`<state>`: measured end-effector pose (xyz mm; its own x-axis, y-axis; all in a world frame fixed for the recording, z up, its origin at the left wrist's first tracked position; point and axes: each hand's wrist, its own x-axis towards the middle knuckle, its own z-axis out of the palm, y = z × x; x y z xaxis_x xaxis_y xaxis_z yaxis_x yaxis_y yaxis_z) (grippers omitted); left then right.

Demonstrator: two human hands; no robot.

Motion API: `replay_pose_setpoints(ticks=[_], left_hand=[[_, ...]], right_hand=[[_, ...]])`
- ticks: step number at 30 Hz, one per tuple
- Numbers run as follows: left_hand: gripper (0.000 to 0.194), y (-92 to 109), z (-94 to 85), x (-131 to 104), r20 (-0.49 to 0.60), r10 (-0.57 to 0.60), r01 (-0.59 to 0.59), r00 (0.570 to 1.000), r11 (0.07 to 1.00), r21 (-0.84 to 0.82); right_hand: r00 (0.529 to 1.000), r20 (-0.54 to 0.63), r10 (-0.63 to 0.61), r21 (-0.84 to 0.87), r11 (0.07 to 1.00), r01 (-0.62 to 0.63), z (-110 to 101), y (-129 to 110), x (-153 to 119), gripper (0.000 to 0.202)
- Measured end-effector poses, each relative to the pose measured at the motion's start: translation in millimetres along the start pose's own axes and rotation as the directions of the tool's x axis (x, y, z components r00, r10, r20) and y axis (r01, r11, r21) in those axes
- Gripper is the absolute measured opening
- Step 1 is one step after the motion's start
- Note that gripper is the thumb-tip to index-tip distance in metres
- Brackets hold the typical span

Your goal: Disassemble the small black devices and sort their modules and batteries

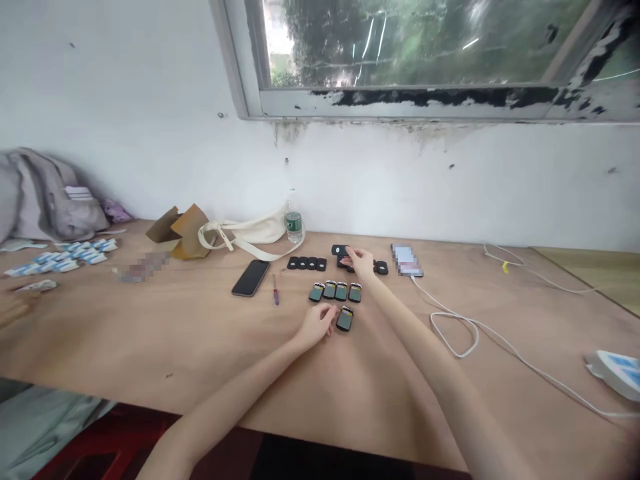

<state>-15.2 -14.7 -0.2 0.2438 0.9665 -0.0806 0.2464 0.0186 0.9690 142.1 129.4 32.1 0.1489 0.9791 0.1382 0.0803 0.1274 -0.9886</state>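
My right hand [361, 262] reaches to the back row and pinches a small black plastic cover [340, 250] with a white oval mark. More black covers lie under and beside that hand, partly hidden by it. To their left is a row of several matching black covers [307, 263]. My left hand [316, 321] rests on the table, its fingers loosely bent and a little apart, holding nothing I can see. Just right of its fingertips lies a small black casing with a grey-green face [345, 319]. Behind it, several similar casings [341, 291] stand in a row.
A screwdriver [276, 291] and a black phone [251, 278] lie left of the covers. A lit phone [407, 259] with a white cable [463, 320] is at right. A water bottle [293, 223], cream bag [260, 230] and cardboard box [190, 230] stand behind. A person's hand [15, 307] shows far left.
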Motion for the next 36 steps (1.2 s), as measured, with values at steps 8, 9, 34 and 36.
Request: replay_pose_setpoints(ticks=[8,9,34,36], left_hand=[[0.044,-2.1,-10.0,-8.7,0.047,-0.003,0.007,0.999,0.997,-0.083],[0.044,-1.8,-10.3,-9.1,0.053,-0.005,0.009,0.999,0.997,-0.082],[0.032,-2.4,-16.0,-13.1,-0.001,0.146,-0.145,0.989,0.986,0.083],[0.029,-1.0,-14.5,-13.7,-0.020,0.205,-0.200,0.979,0.970,0.139]], right_hand=[[0.973,0.228,-0.033,-0.250,0.964,0.091,3.5,4.6,57.3,0.034],[0.968,0.247,-0.031,-0.270,0.958,0.100,4.1,6.9,60.1,0.034],[0.912,0.366,-0.187,-0.551,0.746,0.374,-18.4,3.0,48.9,0.055],[0.924,0.237,-0.300,-0.540,0.750,0.382,-24.1,-7.7,33.0,0.052]])
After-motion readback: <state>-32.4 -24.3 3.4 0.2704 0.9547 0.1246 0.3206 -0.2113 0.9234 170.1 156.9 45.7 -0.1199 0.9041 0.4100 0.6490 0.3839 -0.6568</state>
